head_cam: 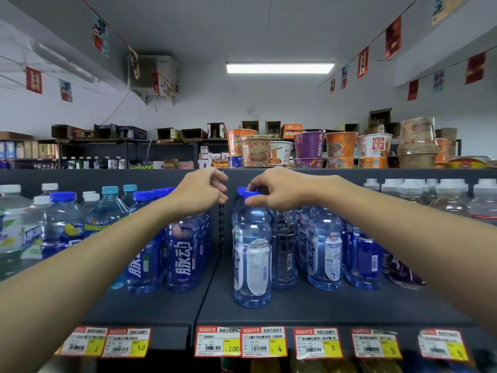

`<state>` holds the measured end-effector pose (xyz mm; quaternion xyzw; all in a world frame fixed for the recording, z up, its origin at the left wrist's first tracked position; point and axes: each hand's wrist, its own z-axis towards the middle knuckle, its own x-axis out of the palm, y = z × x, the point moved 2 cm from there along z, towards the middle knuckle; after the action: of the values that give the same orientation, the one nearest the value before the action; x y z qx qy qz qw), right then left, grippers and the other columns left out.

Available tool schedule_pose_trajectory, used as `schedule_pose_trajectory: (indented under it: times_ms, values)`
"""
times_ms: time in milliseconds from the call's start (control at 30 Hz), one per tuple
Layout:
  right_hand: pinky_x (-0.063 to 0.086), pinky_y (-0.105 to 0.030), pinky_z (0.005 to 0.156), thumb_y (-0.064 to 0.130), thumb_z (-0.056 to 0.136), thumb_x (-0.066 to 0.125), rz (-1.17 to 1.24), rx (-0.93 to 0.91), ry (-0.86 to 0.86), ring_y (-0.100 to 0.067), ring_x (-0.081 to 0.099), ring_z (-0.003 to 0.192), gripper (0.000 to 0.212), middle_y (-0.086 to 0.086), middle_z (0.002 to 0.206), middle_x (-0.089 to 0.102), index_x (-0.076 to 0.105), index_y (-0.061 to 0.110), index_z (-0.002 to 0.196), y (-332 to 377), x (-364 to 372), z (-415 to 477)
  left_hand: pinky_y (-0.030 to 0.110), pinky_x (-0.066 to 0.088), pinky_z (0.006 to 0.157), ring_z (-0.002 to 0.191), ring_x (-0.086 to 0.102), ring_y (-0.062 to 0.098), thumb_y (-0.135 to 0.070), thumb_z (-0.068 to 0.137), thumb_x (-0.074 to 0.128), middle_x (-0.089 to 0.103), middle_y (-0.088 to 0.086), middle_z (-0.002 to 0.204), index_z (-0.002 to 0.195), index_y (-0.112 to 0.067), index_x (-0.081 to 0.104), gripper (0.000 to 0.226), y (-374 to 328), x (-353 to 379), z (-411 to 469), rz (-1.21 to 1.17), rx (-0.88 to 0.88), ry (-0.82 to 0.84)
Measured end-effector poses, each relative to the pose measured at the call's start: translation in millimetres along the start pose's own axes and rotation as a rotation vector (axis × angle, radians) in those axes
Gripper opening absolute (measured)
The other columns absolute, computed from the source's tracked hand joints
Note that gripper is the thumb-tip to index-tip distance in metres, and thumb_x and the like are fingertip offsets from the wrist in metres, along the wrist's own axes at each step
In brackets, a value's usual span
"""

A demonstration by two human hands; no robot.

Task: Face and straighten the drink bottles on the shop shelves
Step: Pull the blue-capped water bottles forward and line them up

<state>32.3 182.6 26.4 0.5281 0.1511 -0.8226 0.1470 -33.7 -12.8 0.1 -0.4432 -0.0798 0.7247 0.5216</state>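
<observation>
A clear blue drink bottle [252, 254] with a blue cap stands at the front of the dark shelf [269, 313], its label turned sideways. My right hand [271, 191] pinches its cap from above with thumb and fingers. My left hand [200, 192] hovers just left of it, above another blue bottle [183, 251] whose white lettering faces front; its fingers are loosely curled and hold nothing. More blue bottles [325, 251] stand in rows behind and to the right.
Pale water bottles [16, 224] fill the shelf's left end, clear white-capped bottles [446, 197] the right. Instant noodle cups [309, 146] sit on the shelf top. Price tags [265, 341] line the front edge. A slotted upright post [221, 227] divides the two bays.
</observation>
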Motion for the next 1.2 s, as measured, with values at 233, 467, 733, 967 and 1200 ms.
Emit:
schedule_pose_trajectory:
  times_ms: [233, 467, 733, 967, 1200]
  values:
    - [0.048, -0.025, 0.070, 0.050, 0.097, 0.056, -0.026, 0.030, 0.053, -0.007, 0.060, 0.082, 0.039, 0.008, 0.094, 0.066, 0.064, 0.021, 0.124, -11, -22, -43, 0.019, 0.044, 0.085, 0.103, 0.061, 0.011, -0.008, 0.088, 0.061, 0.065, -0.001, 0.115, 0.121, -0.016, 0.064, 0.034, -6, 17, 14, 0.265, 0.114, 0.027]
    - [0.046, -0.032, 0.084, 0.041, 0.099, 0.058, -0.040, 0.067, 0.072, -0.015, 0.060, 0.093, 0.042, 0.002, 0.106, 0.066, 0.057, 0.022, 0.137, -21, -21, -51, 0.031, 0.039, 0.105, 0.129, 0.045, 0.021, -0.034, 0.086, 0.074, 0.041, 0.001, 0.144, 0.145, -0.023, 0.046, 0.066, 5, 48, 41, 0.460, 0.149, 0.117]
    - [0.048, -0.032, 0.085, 0.041, 0.098, 0.060, -0.037, 0.089, 0.092, -0.014, 0.060, 0.092, 0.040, 0.005, 0.105, 0.065, 0.059, 0.025, 0.134, -24, -21, -45, 0.033, 0.042, 0.078, 0.095, 0.054, 0.024, -0.049, 0.080, 0.078, 0.050, 0.006, 0.110, 0.122, -0.024, 0.040, 0.062, 24, 82, 52, 0.435, 0.078, 0.053]
    - [0.051, -0.035, 0.088, 0.040, 0.097, 0.063, -0.003, 0.112, 0.102, -0.018, 0.063, 0.097, 0.037, 0.004, 0.107, 0.067, 0.062, 0.025, 0.130, -20, -24, -48, 0.034, 0.042, 0.064, 0.080, 0.055, 0.019, -0.047, 0.070, 0.087, 0.055, 0.002, 0.091, 0.108, -0.028, 0.034, 0.067, 24, 86, 50, 0.364, 0.044, 0.034]
    - [0.058, -0.043, 0.086, 0.036, 0.093, 0.067, 0.006, 0.153, 0.175, -0.019, 0.067, 0.086, 0.030, 0.001, 0.100, 0.070, 0.065, 0.023, 0.120, -13, -33, -40, 0.032, 0.045, 0.067, 0.089, 0.058, 0.019, -0.046, 0.066, 0.090, 0.057, 0.004, 0.101, 0.111, -0.030, 0.039, 0.070, 19, 67, 47, 0.310, 0.003, 0.122]
